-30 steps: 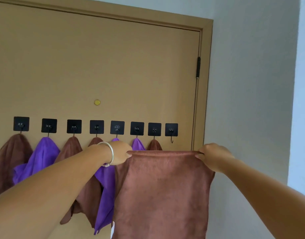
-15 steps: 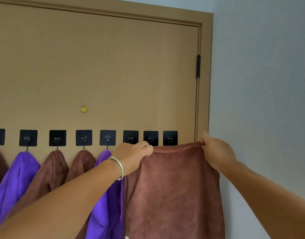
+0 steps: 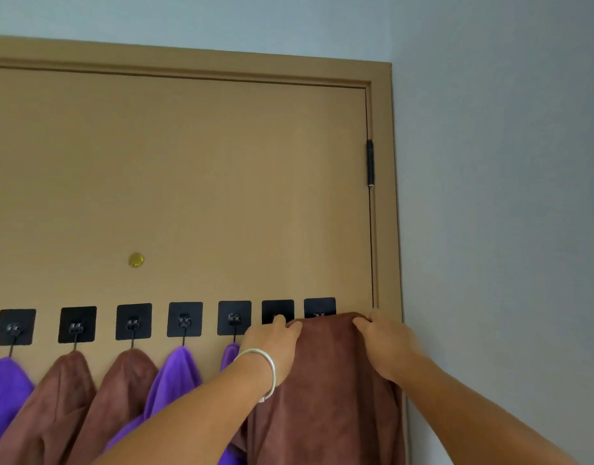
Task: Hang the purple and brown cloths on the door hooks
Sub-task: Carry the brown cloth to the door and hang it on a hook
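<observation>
A brown cloth [image 3: 325, 380] hangs flat against the door, its top edge raised to the rightmost black hook pad [image 3: 319, 306]. My left hand [image 3: 272, 340], with a silver bangle on the wrist, pinches the cloth's top left edge just below the neighbouring pad [image 3: 277, 310]. My right hand [image 3: 386, 340] pinches the top right edge by the door frame. The cloth hides the hooks under both pads. Further left, purple cloths [image 3: 174, 377] and brown cloths [image 3: 124, 380] hang from their hooks.
The tan door [image 3: 188, 179] carries a row of black square hook pads [image 3: 184, 318] and a small brass peephole [image 3: 135, 260]. A black hinge [image 3: 370, 162] sits on the right frame. Grey wall [image 3: 497, 196] lies to the right.
Both hands have lifted the brown cloth's top edge higher and drawn closer together, so it now covers the lower part of the rightmost pads. The view has tilted upward.
</observation>
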The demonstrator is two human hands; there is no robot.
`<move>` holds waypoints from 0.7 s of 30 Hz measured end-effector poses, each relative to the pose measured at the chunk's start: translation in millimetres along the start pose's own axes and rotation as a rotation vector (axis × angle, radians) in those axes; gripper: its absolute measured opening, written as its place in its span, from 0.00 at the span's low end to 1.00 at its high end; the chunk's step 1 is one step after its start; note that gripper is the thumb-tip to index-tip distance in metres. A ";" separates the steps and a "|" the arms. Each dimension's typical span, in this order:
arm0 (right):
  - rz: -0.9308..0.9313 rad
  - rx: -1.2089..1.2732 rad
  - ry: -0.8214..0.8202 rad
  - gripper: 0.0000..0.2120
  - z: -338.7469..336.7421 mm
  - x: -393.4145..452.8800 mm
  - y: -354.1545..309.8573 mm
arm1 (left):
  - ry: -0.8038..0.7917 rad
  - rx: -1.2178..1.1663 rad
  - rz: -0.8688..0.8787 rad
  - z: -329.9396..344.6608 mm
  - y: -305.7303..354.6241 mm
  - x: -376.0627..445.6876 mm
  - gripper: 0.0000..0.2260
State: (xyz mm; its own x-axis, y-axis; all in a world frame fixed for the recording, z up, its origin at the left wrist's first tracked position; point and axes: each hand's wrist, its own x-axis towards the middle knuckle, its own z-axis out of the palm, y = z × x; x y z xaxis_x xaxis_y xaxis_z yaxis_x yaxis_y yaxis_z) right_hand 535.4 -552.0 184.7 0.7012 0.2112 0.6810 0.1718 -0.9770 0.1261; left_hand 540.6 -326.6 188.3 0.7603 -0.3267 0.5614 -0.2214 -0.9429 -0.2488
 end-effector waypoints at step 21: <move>-0.223 0.128 -0.272 0.16 79.4 -45.8 -33.3 | -0.411 0.248 0.026 54.4 70.7 -11.4 0.22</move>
State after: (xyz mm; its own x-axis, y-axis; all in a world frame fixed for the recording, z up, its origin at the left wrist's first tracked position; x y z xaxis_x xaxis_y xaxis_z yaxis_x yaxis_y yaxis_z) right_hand 552.5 -526.9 92.1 0.7918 0.4353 0.4285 0.4144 -0.8982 0.1466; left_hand 549.4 -386.0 121.3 0.9459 -0.2499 0.2070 -0.1288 -0.8747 -0.4673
